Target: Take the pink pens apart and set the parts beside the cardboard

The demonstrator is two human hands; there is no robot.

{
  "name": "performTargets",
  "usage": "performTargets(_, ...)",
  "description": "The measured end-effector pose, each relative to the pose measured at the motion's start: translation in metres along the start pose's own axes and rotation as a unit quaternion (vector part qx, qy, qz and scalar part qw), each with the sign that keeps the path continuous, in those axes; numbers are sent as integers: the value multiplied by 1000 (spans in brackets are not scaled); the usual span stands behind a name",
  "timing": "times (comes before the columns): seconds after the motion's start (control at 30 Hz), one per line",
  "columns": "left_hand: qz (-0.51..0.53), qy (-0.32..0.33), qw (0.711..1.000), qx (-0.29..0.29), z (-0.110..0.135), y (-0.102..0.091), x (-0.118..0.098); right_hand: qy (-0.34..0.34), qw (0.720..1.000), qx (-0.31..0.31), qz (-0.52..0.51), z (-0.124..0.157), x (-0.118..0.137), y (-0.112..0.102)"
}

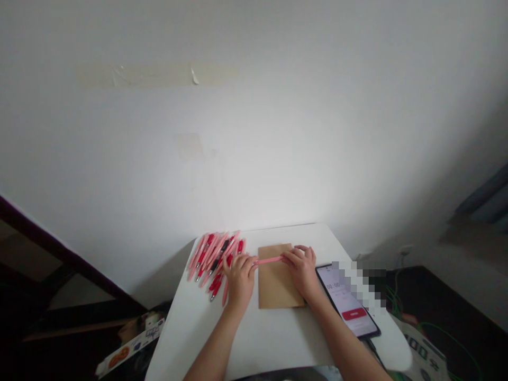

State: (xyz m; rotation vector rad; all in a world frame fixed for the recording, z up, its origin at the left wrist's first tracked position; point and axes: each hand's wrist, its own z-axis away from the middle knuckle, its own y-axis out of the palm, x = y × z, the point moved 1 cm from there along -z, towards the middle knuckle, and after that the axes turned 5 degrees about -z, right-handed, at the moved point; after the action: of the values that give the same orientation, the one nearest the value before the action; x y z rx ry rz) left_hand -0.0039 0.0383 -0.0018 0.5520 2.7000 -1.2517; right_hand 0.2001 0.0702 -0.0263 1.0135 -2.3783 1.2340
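Observation:
A pink pen (270, 260) is held level between my two hands, over the upper part of a brown kraft-paper notebook or envelope (278, 286); I cannot tell which. My left hand (241, 275) pinches the pen's left end. At the other end, the fingers of my right hand (301, 266) close on the pen, with the hand over the brown paper's right edge. Just left of my left hand lies a loose pile of pens (214, 256), mostly pink and red with a dark one among them. My left hand covers part of that pile.
A phone (345, 304) showing a timer lies on the white table (254, 338) beside my right forearm, with a cable at its lower end. Behind the table rises a white wall (278, 132). Boxes (130, 344) and green cables (448, 333) are down at the sides.

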Motion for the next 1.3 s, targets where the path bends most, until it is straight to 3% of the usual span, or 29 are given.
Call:
performTargets(0.4,-21,-26,999,38,-1,-2,-4,-14,1000,20,-1,-1,-5,-2)
performTargets(0.67,-60,-27,998,23,1,1,-5,-14,1000,18,14,-2,-5,-3)
performTargets(1.0,-8,-7,1000,3,1,0,-3,-11,1000,13,11,-2,-9,-1)
performTargets(1.3,-32,-7,999,1,2,3,-2,-11,1000,18,-14,-2,-9,-2)
